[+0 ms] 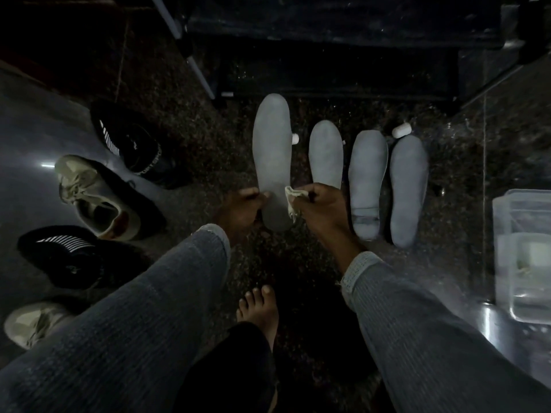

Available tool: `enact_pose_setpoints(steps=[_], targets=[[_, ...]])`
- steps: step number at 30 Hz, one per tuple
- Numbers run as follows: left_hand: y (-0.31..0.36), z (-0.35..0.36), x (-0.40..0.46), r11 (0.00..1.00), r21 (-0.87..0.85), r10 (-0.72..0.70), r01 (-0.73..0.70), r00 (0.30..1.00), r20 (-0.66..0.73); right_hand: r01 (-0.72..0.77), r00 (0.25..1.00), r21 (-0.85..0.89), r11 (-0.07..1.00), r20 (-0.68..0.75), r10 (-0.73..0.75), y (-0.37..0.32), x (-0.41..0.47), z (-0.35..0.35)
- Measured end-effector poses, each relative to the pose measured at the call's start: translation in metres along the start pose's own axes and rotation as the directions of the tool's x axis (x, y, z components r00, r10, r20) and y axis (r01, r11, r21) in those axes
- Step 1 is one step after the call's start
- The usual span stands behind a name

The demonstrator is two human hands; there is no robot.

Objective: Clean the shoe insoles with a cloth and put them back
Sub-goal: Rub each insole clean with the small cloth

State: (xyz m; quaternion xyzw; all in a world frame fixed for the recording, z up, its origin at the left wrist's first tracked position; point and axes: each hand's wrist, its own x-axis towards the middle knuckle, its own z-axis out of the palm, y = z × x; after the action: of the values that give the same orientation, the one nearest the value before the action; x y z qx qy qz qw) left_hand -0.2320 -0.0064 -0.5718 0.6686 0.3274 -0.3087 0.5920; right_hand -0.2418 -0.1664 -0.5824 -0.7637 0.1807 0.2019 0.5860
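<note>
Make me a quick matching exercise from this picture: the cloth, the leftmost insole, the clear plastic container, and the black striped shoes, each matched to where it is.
Things:
1. cloth
2. leftmost insole
3. clear plastic container
4. black striped shoes

Places:
A. far right edge of the floor
B. pinched in the right hand
C. on the left, among the olive shoes
D. held at its heel end by the left hand

Pairs: 1-B, 2-D, 3-A, 4-C

One head-worn wide-angle view looks steeply down at the dark floor (298, 263) from close above, far edge at top
</note>
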Motion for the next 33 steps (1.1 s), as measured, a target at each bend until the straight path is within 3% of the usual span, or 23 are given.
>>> enact_pose_setpoints(steps=[6,9,13,20,33], targets=[[-0.014,0.001,0.015,0.999,-0.030,-0.018,0.018,1.000,-0.026,-0.079,0.996,-0.141,0.987,0.034,0.085,0.027,0.019,0.010],[-0.022,0.000,0.023,0.998,-0.048,-0.029,0.028,0.999,-0.022,-0.064,0.998,-0.104,0.992,-0.034,0.061,0.038,0.018,0.011],[-0.028,-0.002,0.035,0.995,-0.070,-0.081,0.077,0.995,-0.051,-0.143,0.986,-0.155,0.978,0.060,0.154,0.046,0.020,0.009],[-0.040,-0.001,0.054,0.996,-0.030,-0.088,0.087,0.995,-0.042,-0.088,0.996,-0.085,0.992,-0.019,0.087,0.045,0.016,0.003],[-0.050,-0.003,0.078,0.988,-0.081,-0.136,0.131,0.989,-0.062,-0.153,0.988,-0.111,0.982,-0.048,0.148,0.061,0.024,0.003]])
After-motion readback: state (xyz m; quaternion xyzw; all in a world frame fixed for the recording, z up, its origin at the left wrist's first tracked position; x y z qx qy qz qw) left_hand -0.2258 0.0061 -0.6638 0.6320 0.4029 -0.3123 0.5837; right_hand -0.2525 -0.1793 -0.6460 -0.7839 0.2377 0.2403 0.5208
